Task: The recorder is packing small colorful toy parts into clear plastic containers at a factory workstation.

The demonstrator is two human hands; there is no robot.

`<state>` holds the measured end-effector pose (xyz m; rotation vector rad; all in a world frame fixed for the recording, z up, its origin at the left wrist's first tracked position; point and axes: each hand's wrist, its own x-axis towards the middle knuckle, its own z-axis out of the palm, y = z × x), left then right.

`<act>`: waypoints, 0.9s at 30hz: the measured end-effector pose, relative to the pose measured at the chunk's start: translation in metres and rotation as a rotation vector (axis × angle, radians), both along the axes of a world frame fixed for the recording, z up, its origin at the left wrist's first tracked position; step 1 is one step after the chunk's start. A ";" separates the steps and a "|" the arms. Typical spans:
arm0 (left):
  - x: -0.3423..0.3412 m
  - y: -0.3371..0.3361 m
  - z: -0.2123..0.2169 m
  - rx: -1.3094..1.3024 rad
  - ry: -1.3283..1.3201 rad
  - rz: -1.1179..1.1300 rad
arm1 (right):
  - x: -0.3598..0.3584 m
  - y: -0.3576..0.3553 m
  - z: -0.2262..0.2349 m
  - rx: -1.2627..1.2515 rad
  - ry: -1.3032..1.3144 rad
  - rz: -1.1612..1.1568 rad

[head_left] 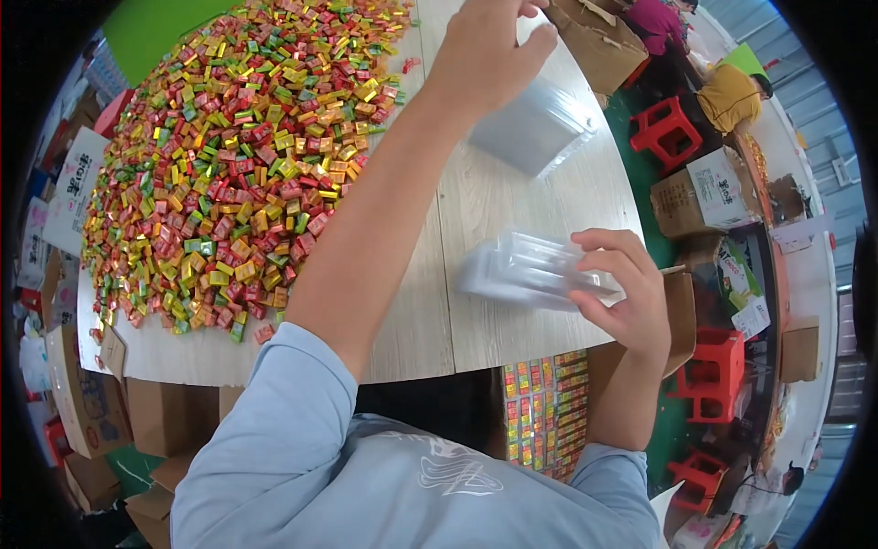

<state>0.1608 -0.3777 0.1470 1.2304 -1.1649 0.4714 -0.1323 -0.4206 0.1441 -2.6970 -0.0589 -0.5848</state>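
My right hand (626, 284) grips the edge of some clear plastic trays (526, 265), thumb below and fingers above. These ridged trays are partly blurred over the near right part of the table. My left hand (498, 50) reaches across to the far side, above a stack of clear plastic sheets or trays (540, 128). Its thumb stands apart from the fingers, which the picture's upper edge partly cuts off; nothing shows between them. Left of my left forearm spreads a large heap of small wrapped candies (238, 174) in red, yellow, orange and green.
The pale wooden table (402, 339) has a curved near edge. Below it, an open cardboard box (677, 316) holds rows of packed candies (544, 403). Red stools (709, 375) stand at the right. Two people (732, 96) sit farther back. More cartons (87, 393) stand at the left.
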 end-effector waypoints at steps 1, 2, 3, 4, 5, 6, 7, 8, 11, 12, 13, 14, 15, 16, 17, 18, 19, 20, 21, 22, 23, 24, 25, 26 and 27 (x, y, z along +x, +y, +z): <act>-0.008 0.009 0.008 -0.012 -0.049 0.029 | -0.003 0.003 -0.005 0.022 0.003 0.002; -0.014 0.020 0.016 -0.024 -0.101 0.064 | -0.004 0.008 -0.009 0.047 -0.004 0.002; -0.020 0.027 0.024 -0.022 -0.110 0.060 | -0.006 0.009 -0.012 0.050 -0.013 -0.001; -0.026 0.034 0.031 0.044 0.033 -0.096 | -0.006 0.009 -0.014 0.030 -0.013 -0.003; -0.032 0.042 0.037 0.113 0.180 -0.254 | -0.006 0.010 -0.016 0.012 -0.009 -0.008; -0.039 0.049 0.044 0.117 0.175 -0.256 | -0.007 0.010 -0.018 0.015 -0.014 -0.011; -0.046 0.058 0.049 0.222 0.191 -0.288 | -0.006 0.010 -0.021 0.033 -0.019 -0.008; -0.051 0.064 0.051 0.325 0.210 -0.317 | -0.006 0.009 -0.022 0.050 -0.022 -0.002; -0.052 0.082 0.031 0.539 0.126 -0.304 | 0.000 0.013 -0.021 0.051 -0.036 0.013; -0.053 0.090 0.020 0.548 0.129 -0.302 | 0.001 0.012 -0.022 0.060 -0.035 0.015; -0.055 0.101 0.007 0.569 0.260 -0.413 | 0.001 0.012 -0.022 0.063 -0.034 0.012; -0.060 0.113 -0.005 0.588 0.389 -0.526 | 0.000 0.011 -0.022 0.066 -0.035 0.006; -0.066 0.127 -0.018 0.596 0.390 -0.528 | -0.001 0.011 -0.023 0.074 -0.035 0.002; -0.073 0.141 -0.033 0.614 0.327 -0.499 | -0.003 0.010 -0.023 0.081 -0.031 -0.005; -0.082 0.153 -0.046 0.632 0.263 -0.465 | -0.003 0.011 -0.023 0.091 -0.030 -0.007; -0.091 0.161 -0.058 0.640 0.261 -0.464 | -0.003 0.011 -0.023 0.098 -0.034 -0.008; -0.101 0.165 -0.069 0.656 0.251 -0.483 | -0.004 0.011 -0.022 0.089 -0.034 -0.006; -0.109 0.172 -0.075 0.675 0.242 -0.490 | -0.003 0.012 -0.023 0.084 -0.037 0.007; -0.118 0.172 -0.079 0.676 0.243 -0.487 | -0.004 0.014 -0.024 0.086 -0.037 0.010; -0.128 0.170 -0.082 0.674 0.242 -0.416 | -0.006 0.015 -0.025 0.138 -0.018 -0.006; -0.135 0.168 -0.084 0.671 0.242 -0.343 | -0.006 0.018 -0.026 0.190 0.003 -0.019; -0.138 0.166 -0.087 0.668 0.246 -0.339 | -0.006 0.020 -0.028 0.188 0.006 -0.013; -0.141 0.164 -0.091 0.618 0.259 -0.321 | -0.005 0.022 -0.033 0.120 0.027 -0.012; -0.140 0.163 -0.093 0.560 0.268 -0.305 | -0.002 0.024 -0.034 0.045 0.044 -0.013; -0.138 0.165 -0.096 0.547 0.271 -0.302 | -0.001 0.027 -0.034 0.032 0.048 -0.008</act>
